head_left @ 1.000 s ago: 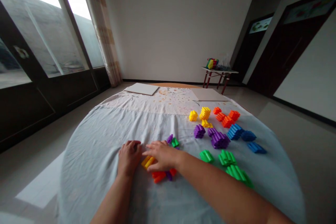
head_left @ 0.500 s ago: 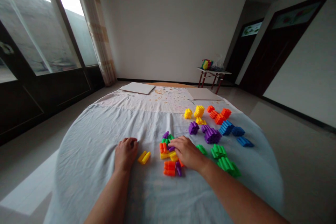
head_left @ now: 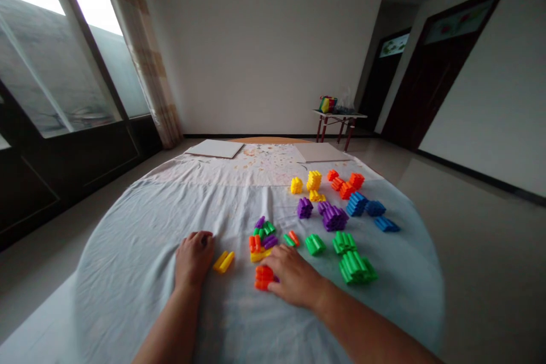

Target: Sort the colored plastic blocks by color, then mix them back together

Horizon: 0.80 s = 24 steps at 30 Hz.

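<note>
My left hand (head_left: 194,257) rests on the cloth with its fingers curled in; whether anything is inside them is hidden. Just right of it lie two joined yellow blocks (head_left: 224,261), peg-shaped plastic pieces. My right hand (head_left: 292,274) is closed at a cluster of orange blocks (head_left: 263,277), index finger on top and thumb at its near side. A purple block is mostly covered by this hand. Beyond the fingers sit yellow blocks (head_left: 259,255), upright orange blocks (head_left: 255,244), purple blocks (head_left: 270,242) and green blocks (head_left: 268,227). A small green and orange pair (head_left: 292,238) lies behind the right hand.
Colour-sorted bundles stand at the right: green (head_left: 355,267), blue (head_left: 357,203), purple (head_left: 335,218), orange (head_left: 346,189) and yellow (head_left: 314,180). Two flat boards (head_left: 215,148) lie at the far side of the cloth-covered round table (head_left: 140,227). A small side table (head_left: 341,115) stands behind.
My right hand has moved nearer, from the middle of the mixed pile to the orange cluster. The green and orange pair is now uncovered. The camera has turned slightly; my left hand stays beside the yellow pair.
</note>
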{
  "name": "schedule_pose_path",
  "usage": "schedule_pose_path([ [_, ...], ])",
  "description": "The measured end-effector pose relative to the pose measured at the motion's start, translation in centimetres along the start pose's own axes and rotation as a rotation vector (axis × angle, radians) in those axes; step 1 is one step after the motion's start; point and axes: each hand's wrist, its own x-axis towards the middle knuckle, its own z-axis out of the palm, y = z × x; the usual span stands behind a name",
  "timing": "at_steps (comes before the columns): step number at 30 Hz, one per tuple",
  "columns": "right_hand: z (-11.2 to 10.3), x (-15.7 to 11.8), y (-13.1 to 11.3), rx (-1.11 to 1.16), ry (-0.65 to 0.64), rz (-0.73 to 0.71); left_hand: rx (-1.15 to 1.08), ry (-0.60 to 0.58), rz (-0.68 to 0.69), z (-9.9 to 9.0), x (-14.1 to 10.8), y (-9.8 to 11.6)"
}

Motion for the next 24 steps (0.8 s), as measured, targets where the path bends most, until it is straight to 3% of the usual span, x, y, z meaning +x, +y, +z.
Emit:
schedule_pose_path([
  [6,1.2,0.0,0.2,-0.067,0.121,-0.006,0.003,-0.013,0.033,0.5,0.6,-0.8],
  [10,1.3,-0.3,-0.1,-0.042,-0.048,-0.143,0.000,-0.022,0.031,1.4,1.3,-2.0],
  [15,0.9,0.0,0.2,-0.108,-0.004,-0.296,-0.015,-0.026,0.046,2.2,1.9,-3.2],
  [19,0.9,0.8,0.6,-0.214,-0.133,-0.486,-0.023,-0.024,0.063,2.8,2.4,-4.0],
  [21,1.1,1.2,0.7,-0.242,-0.178,-0.518,-0.022,-0.023,0.065,3.3,2.7,-4.5],
  [24,1.9,1.6,0.7,-0.264,-0.127,-0.477,-0.020,-0.004,0.058,4.3,3.3,-5.7],
])
